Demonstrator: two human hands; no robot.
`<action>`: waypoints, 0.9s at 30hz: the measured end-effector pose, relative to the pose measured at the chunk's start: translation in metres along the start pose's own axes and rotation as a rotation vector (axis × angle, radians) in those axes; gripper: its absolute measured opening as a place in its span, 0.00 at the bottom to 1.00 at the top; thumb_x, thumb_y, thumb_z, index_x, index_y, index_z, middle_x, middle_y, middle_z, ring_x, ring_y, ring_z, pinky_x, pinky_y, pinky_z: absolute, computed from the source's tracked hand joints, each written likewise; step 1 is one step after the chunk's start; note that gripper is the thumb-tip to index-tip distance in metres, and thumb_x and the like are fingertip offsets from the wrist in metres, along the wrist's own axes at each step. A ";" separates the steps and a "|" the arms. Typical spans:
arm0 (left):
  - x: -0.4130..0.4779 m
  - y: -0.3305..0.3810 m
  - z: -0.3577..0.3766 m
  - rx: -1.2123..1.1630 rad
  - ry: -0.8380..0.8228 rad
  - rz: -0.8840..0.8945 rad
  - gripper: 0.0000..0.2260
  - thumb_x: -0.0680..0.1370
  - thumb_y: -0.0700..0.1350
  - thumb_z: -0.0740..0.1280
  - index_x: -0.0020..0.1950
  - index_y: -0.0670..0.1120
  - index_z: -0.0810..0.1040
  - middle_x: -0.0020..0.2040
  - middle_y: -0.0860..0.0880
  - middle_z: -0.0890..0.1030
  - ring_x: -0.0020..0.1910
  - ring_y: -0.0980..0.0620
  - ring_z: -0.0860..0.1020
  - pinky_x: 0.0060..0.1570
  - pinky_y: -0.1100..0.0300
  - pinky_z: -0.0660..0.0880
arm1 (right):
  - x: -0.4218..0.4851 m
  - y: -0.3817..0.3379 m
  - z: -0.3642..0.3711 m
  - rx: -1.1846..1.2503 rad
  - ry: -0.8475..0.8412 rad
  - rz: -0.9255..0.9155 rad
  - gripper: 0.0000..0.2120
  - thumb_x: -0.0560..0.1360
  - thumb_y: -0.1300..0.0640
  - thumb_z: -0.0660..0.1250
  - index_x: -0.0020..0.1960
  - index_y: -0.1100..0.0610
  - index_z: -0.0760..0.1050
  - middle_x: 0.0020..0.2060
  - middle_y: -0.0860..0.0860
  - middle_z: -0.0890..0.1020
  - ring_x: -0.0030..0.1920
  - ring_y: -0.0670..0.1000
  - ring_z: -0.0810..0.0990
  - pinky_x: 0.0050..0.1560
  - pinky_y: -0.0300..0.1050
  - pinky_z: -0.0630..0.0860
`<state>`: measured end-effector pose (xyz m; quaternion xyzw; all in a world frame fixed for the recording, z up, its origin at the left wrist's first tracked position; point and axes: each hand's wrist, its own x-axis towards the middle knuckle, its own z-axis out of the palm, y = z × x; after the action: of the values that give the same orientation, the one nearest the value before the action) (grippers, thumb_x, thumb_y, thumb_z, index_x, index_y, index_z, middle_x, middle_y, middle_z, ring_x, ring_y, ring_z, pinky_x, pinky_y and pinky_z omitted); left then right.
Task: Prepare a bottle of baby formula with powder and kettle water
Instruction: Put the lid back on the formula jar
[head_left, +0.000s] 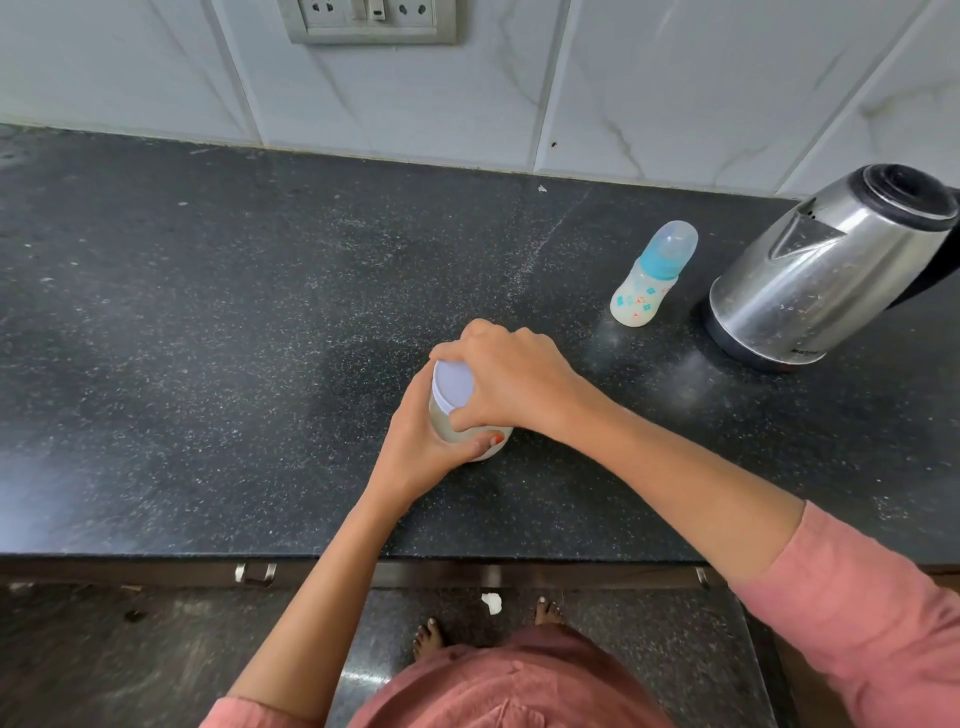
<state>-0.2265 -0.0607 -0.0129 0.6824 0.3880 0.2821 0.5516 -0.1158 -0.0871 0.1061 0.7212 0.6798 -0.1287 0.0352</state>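
1. Head view looks down on a dark speckled counter (208, 338) backed by a pale tiled wall (519, 93); a socket plate (370, 21) sits on the wall at top, left of centre.
2. Below the counter's front edge, a metal handle (255, 573) shows on the left, and bare feet (430, 635) stand on the dark floor beside a small white scrap (491, 603).
3. Left hand (422, 448) wraps around the lower body of the jar (457, 421), fingers curled across its near side, gripping it firmly. The left sleeve is pink and pushed up near the elbow.
4. That jar stands on the counter just right of centre, near the front half of the surface. Its body is translucent with pale contents; whether these are powder I cannot tell for sure.
5. Right hand (511, 382) closes over the jar's pale lid (453, 383) from above and the right, fingers clenched around the rim. The lid is seated on the jar.
6. Further right and back, the bottle (649, 280) stands alone, well apart from the jar. It has a whitish body with small prints, a blue collar and a clear cap over the teat.
7. Right of the bottle, near it but not touching, the steel kettle (821, 270) sits on its dark base, black lid shut, handle cut off by the frame edge.
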 end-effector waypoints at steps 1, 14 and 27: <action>0.000 0.000 0.000 0.002 0.002 0.001 0.37 0.58 0.55 0.73 0.65 0.55 0.66 0.58 0.56 0.76 0.57 0.61 0.74 0.53 0.63 0.71 | 0.000 -0.001 0.000 0.010 0.008 0.011 0.30 0.68 0.51 0.68 0.68 0.44 0.65 0.59 0.52 0.72 0.55 0.58 0.76 0.43 0.44 0.65; -0.001 0.003 0.006 -0.007 0.095 0.037 0.30 0.58 0.53 0.73 0.59 0.55 0.73 0.50 0.56 0.80 0.48 0.63 0.78 0.43 0.72 0.71 | 0.001 -0.007 0.002 0.068 0.077 0.076 0.21 0.65 0.51 0.70 0.58 0.50 0.74 0.45 0.52 0.77 0.48 0.57 0.78 0.32 0.42 0.63; 0.001 -0.010 -0.010 -0.081 -0.078 0.053 0.44 0.57 0.54 0.77 0.70 0.56 0.61 0.70 0.55 0.68 0.69 0.60 0.66 0.66 0.65 0.64 | -0.023 0.058 0.057 1.017 0.067 0.100 0.43 0.63 0.57 0.77 0.72 0.49 0.60 0.70 0.47 0.67 0.70 0.45 0.65 0.71 0.45 0.62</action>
<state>-0.2361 -0.0540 -0.0206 0.6801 0.3361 0.2853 0.5857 -0.0674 -0.1267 0.0494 0.6824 0.4967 -0.4182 -0.3358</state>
